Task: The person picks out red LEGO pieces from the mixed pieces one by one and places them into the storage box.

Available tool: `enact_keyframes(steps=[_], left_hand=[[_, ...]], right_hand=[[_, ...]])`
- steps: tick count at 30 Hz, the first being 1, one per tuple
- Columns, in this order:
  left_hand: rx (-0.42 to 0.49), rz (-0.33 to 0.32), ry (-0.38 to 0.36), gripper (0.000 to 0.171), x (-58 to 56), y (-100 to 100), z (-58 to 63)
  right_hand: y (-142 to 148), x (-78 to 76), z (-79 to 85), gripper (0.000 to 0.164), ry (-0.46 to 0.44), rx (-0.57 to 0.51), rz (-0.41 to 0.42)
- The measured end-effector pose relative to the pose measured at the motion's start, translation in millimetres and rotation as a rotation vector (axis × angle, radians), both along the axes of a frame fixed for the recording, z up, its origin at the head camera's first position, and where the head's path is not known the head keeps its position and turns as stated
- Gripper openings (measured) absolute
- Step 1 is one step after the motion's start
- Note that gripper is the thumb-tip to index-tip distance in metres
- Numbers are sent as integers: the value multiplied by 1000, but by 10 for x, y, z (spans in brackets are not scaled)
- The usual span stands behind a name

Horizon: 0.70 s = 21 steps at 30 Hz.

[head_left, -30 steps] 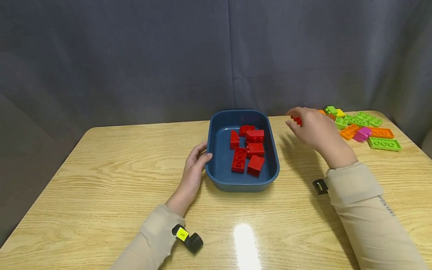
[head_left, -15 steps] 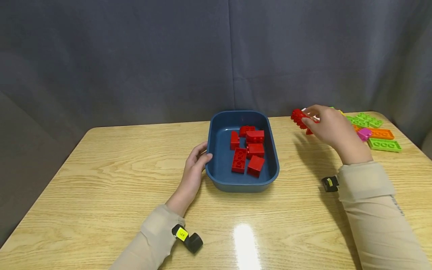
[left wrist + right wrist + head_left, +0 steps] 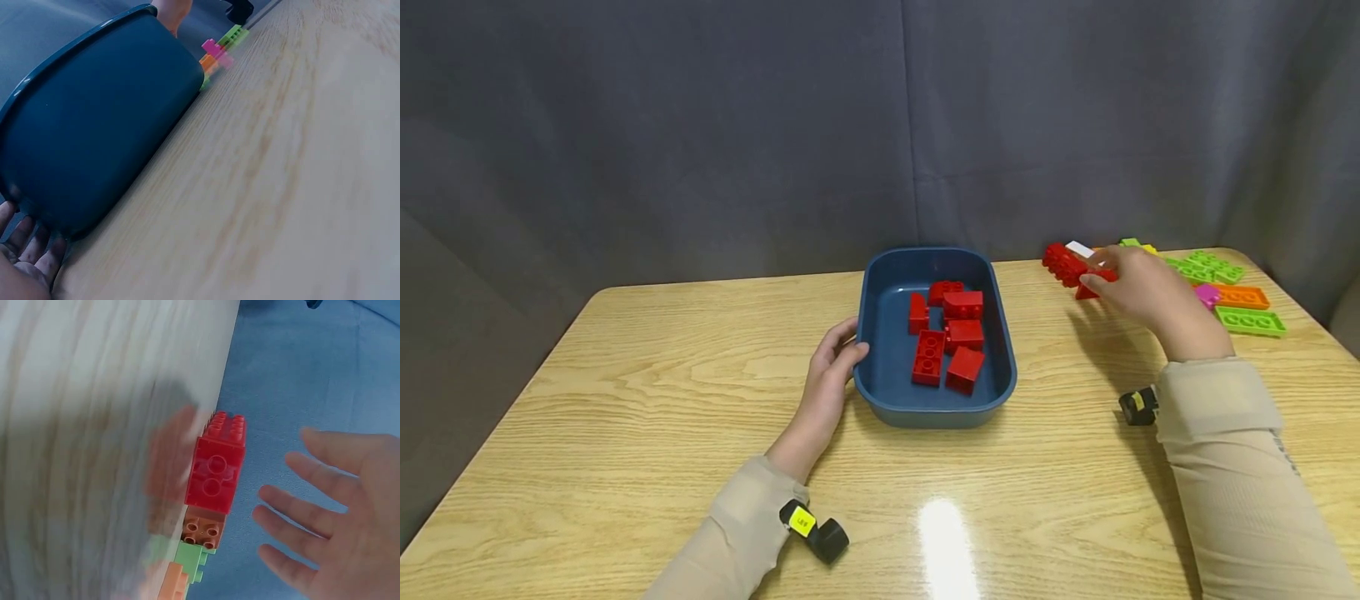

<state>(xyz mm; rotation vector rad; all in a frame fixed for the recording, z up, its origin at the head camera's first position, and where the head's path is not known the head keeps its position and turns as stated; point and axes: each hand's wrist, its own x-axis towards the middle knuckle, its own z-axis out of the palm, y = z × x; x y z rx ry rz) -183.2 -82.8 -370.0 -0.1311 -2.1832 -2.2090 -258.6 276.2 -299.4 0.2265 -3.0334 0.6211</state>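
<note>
My left hand (image 3: 826, 379) is at the left side of a dark blue plastic bin (image 3: 934, 418), thumb over the rim and fingers against the outer wall. Several red toy bricks (image 3: 928, 357) lie inside. In the left wrist view the fingertips touch the bin wall (image 3: 106, 119). My right hand (image 3: 1150, 283) hovers over the back right of the table, beside a red studded brick (image 3: 1063, 265) and a white piece (image 3: 1080, 249). The right wrist view shows its fingers spread and apart from a red brick (image 3: 215, 475), which has a brown brick (image 3: 203, 528) beside it.
Green bricks (image 3: 1213, 265), a yellow brick (image 3: 1150, 249), a magenta brick (image 3: 1207, 294), an orange plate (image 3: 1242, 297) and a green plate (image 3: 1250, 321) lie at the table's right end. A dark grey curtain (image 3: 760, 142) hangs behind the table.
My right hand has moved to the right, uncovering the red brick and the white piece at the back. My left hand and the bin have stayed in place.
</note>
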Motion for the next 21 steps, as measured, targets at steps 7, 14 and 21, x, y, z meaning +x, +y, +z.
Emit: enact_keyframes(steps=[7,14,21], left_hand=[[3,-6,8,49,-2,6,-17],[0,-4,12,49,-5,13,-18],[-4,2,3,48,-1,-4,-9]], right_hand=[[57,-25,-72,48,-37,96,-37],[75,-50,-96,50,-62,89,-44],[37,-130,-52,51,-97,82,-54]])
